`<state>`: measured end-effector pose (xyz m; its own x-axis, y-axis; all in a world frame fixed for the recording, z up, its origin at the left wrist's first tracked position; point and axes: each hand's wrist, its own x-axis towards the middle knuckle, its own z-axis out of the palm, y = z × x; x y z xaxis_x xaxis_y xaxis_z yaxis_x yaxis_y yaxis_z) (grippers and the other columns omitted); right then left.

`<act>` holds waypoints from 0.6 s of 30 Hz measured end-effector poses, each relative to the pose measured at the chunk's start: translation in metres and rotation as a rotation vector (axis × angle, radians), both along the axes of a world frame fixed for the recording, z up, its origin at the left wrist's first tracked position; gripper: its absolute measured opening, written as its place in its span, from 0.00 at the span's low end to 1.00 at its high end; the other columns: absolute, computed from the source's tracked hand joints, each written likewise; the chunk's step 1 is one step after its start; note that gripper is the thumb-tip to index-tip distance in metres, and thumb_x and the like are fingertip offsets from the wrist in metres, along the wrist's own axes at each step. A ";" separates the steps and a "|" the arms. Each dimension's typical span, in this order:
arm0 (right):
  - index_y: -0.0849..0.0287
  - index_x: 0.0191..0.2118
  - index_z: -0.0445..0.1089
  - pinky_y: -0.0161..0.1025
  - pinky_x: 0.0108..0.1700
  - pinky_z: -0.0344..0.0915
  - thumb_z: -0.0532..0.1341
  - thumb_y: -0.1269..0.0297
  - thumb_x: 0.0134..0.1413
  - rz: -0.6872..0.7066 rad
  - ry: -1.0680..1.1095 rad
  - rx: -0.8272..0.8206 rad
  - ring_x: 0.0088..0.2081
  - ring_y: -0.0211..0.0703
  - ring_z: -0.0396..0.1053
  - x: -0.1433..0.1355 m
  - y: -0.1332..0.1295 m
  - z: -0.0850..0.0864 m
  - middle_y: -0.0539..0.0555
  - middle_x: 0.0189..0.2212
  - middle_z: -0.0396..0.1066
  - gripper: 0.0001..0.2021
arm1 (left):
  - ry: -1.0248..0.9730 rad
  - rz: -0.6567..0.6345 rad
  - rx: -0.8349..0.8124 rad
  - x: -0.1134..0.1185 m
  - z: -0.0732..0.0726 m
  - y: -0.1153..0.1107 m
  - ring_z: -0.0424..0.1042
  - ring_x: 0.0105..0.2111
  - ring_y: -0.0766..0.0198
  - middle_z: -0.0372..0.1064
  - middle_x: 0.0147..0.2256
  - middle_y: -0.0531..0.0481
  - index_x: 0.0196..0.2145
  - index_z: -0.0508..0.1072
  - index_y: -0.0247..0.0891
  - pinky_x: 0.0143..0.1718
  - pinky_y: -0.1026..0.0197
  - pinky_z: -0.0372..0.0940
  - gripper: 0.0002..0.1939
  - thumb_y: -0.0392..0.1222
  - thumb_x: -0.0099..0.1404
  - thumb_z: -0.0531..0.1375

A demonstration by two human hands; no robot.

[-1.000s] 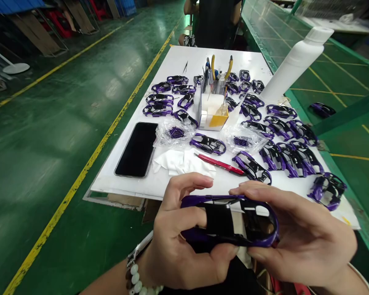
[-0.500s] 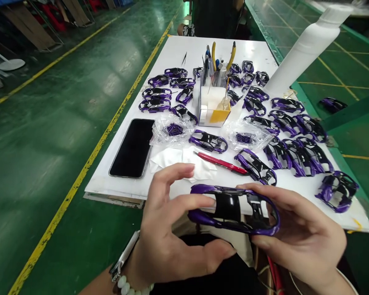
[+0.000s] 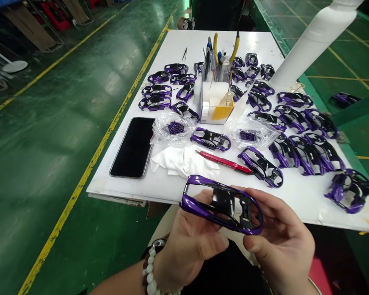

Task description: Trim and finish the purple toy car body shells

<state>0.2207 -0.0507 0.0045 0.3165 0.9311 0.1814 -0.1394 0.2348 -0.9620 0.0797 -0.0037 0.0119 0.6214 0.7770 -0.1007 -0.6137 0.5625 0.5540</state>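
Held piece: a glossy purple plastic toy-car body shell with black window inserts [image 3: 222, 205], low in the frame, right of centre, raised just in front of the near edge of the white tabletop board [image 3: 178, 53].
Left hand [image 3: 190, 241]: cupped under the shell's left end, fingers curled up behind it and thumb low in front; a beaded bracelet [image 3: 149, 272] sits on the wrist.
Right hand [image 3: 279, 241]: closed on the shell's right end, fingers over the top edge, thumb under the lower rim.
How it handles: judged light and stiff but thin-walled; the open window frames and narrow pillars look easy to crack or flex, and the shiny paint looks slippery and likely to take fingerprints.
Where to hold: best by the solid nose and tail ends or along the lower sills, not by the pillars.
On the board, middle: a clear and yellow tool holder [image 3: 217, 102] with yellow-handled pliers [image 3: 236, 43] standing in it.
On the board, near side: a black smartphone lying flat [image 3: 133, 146] at lower left, a crumpled white cloth [image 3: 181, 160], a red-handled craft knife [image 3: 224, 162], and two clear plastic bags of small purple parts [image 3: 172, 129].
Around them: many more purple and black car shells [image 3: 307, 153], in rows at right and upper left.
Upper right: a tall white plastic bottle [image 3: 316, 39].
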 end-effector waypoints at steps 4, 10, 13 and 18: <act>0.51 0.55 0.75 0.38 0.51 0.77 0.77 0.62 0.50 0.006 0.011 0.000 0.48 0.53 0.78 -0.002 0.000 0.001 0.55 0.50 0.78 0.25 | 0.011 -0.007 0.030 0.000 -0.004 0.000 0.79 0.41 0.66 0.80 0.41 0.57 0.48 0.80 0.50 0.50 0.63 0.71 0.16 0.40 0.62 0.71; 0.52 0.57 0.74 0.41 0.53 0.77 0.75 0.65 0.53 0.085 0.056 0.046 0.51 0.55 0.77 -0.004 0.003 0.004 0.55 0.51 0.77 0.25 | 0.064 -0.046 0.141 -0.008 -0.023 -0.002 0.81 0.40 0.55 0.79 0.39 0.50 0.46 0.78 0.49 0.48 0.49 0.75 0.19 0.44 0.57 0.74; 0.54 0.58 0.72 0.40 0.55 0.75 0.74 0.69 0.55 0.122 0.045 0.086 0.54 0.53 0.75 -0.003 0.004 0.004 0.55 0.54 0.76 0.26 | 0.055 -0.094 0.209 -0.010 -0.024 0.006 0.80 0.40 0.49 0.77 0.37 0.46 0.38 0.77 0.45 0.46 0.43 0.76 0.15 0.46 0.55 0.74; 0.56 0.60 0.70 0.43 0.56 0.76 0.75 0.66 0.54 0.013 -0.118 0.162 0.55 0.56 0.74 0.005 -0.003 -0.004 0.58 0.55 0.75 0.29 | 0.161 -0.046 0.296 -0.014 -0.008 0.009 0.80 0.44 0.45 0.75 0.40 0.43 0.37 0.74 0.46 0.48 0.42 0.75 0.17 0.52 0.54 0.74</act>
